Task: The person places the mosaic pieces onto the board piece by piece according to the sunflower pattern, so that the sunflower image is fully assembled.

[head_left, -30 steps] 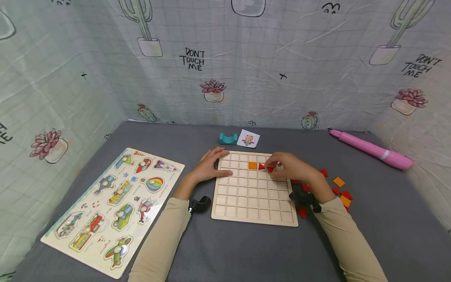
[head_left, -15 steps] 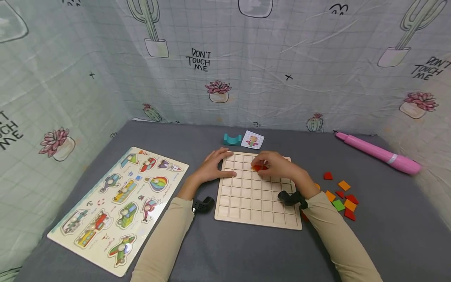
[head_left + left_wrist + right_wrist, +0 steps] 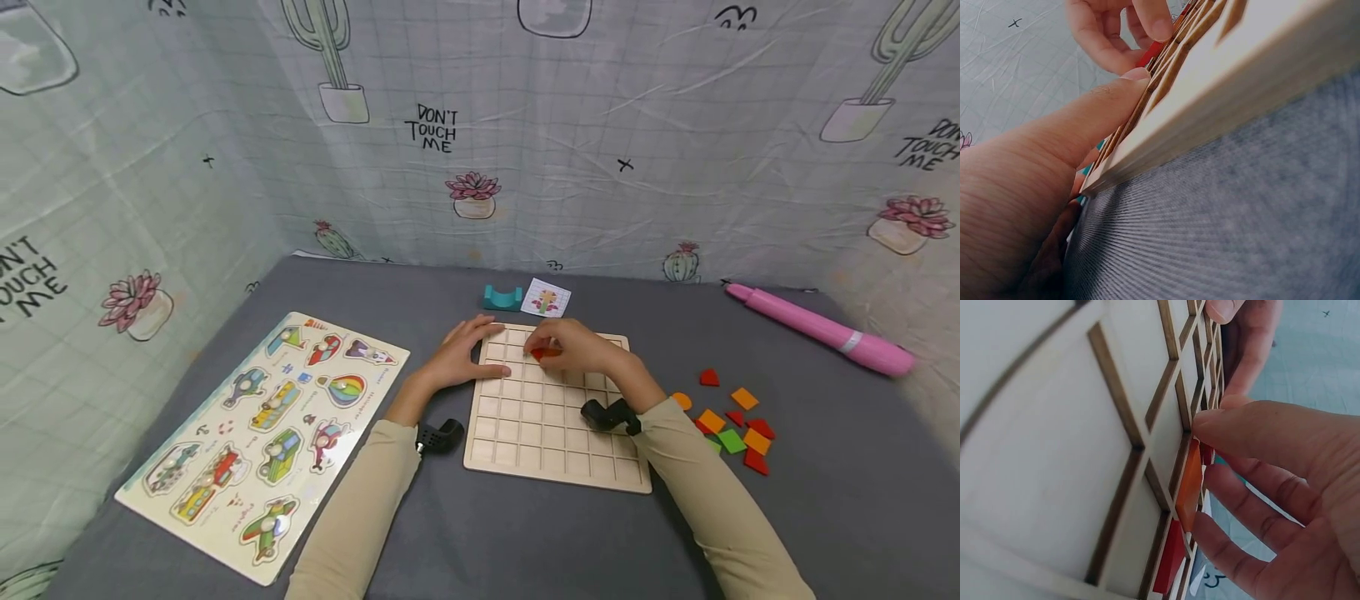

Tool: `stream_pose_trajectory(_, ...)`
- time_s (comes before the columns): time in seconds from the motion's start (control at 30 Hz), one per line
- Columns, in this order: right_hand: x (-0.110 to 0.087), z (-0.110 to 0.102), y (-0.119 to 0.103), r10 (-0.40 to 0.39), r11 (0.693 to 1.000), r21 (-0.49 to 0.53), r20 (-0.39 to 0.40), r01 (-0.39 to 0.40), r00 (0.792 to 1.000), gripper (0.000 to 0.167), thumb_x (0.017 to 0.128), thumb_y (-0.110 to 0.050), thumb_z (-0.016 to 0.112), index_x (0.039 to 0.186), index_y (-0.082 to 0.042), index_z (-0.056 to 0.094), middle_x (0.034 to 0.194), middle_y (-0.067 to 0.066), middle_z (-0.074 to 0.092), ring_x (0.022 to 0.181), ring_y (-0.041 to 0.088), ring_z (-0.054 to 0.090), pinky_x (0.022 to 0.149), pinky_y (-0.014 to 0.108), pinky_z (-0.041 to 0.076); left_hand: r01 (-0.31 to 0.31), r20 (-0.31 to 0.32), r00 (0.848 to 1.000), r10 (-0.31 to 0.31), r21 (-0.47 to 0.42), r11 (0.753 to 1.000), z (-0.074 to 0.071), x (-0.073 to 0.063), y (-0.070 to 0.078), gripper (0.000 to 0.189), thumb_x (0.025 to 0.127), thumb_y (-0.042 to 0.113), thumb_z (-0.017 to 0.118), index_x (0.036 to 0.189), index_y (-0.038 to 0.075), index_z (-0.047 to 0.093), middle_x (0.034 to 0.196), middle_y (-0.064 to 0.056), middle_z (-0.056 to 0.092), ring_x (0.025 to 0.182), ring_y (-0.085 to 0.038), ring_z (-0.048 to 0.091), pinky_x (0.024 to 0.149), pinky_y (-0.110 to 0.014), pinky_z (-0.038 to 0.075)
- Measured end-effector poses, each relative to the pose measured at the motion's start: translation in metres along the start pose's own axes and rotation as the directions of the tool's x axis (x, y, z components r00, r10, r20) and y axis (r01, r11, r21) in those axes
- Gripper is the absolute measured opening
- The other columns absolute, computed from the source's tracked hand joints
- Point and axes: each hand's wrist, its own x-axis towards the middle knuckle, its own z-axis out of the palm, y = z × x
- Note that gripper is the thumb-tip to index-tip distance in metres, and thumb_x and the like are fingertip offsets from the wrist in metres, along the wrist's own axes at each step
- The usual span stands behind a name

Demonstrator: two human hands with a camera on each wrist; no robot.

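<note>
My left hand (image 3: 457,357) rests at the upper left of a square wooden grid board (image 3: 525,433). Its thumb lies over the left edge, seen close up in the left wrist view, and the fingers reach straight toward the top corner. My right hand (image 3: 573,346) is over the upper part of the board. Between its thumb and fingers it pinches a small red tile (image 3: 1208,454), mostly covered by the fingertips. Beside that, an orange square tile (image 3: 1189,484) sits on the grid, followed by a red tile (image 3: 1170,557).
Loose red, orange and green tiles (image 3: 732,441) lie to the board's right. Behind the board are a teal holder (image 3: 502,298) and a pattern card (image 3: 546,298). A vehicle puzzle board (image 3: 300,408) lies at left, a pink marker-shaped object (image 3: 817,329) at back right.
My right hand has moved left across the board with the red tile, from right of the orange and red tiles to the orange tile's left side. My left hand stays on the board's edge.
</note>
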Motion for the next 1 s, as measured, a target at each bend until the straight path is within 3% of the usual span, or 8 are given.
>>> stream_pose_trajectory(0.3, 0.0029, -0.0003, 0.0022, 0.015, 1.000, -0.022, -0.021, -0.015, 1.000, 0.013, 0.090, -0.004, 0.069, 0.101, 0.001, 0.071, 0.100, 0.014, 0.066, 0.084, 0.024, 0.061, 0.075, 0.038, 0.052, -0.006, -0.005, 1.000, 0.006, 0.011, 1.000, 0.0000, 0.0014, 0.0002, 0.076, 0.085, 0.037, 0.075, 0.150, 0.015, 0.041, 0.160, -0.007, 0.024, 0.150, -0.033, 0.007, 0.120, -0.054, 0.005)
stream_pose_trajectory(0.8, 0.0014, -0.0008, 0.0033, 0.014, 1.000, -0.022, -0.016, -0.015, 1.000, 0.012, 0.089, -0.002, 0.068, 0.100, 0.000, 0.072, 0.098, 0.011, 0.067, 0.081, 0.020, 0.059, 0.073, 0.034, 0.051, 0.003, -0.002, 1.000, -0.003, 0.007, 1.000, -0.0002, 0.0020, 0.0025, 0.076, 0.084, 0.038, 0.076, 0.149, 0.017, 0.042, 0.160, -0.005, 0.024, 0.150, -0.034, 0.006, 0.119, -0.057, 0.008)
stream_pose_trajectory(1.0, -0.0058, -0.0032, 0.0008, 0.011, 1.000, 0.010, -0.041, -0.011, 0.999, 0.013, 0.091, -0.002, 0.066, 0.101, 0.001, 0.071, 0.098, 0.013, 0.066, 0.083, 0.024, 0.060, 0.072, 0.037, 0.051, 0.002, 0.001, 1.000, -0.002, 0.002, 1.000, -0.0001, 0.0013, 0.0015, 0.076, 0.085, 0.037, 0.075, 0.149, 0.016, 0.042, 0.160, -0.006, 0.024, 0.150, -0.035, 0.007, 0.118, -0.058, 0.008)
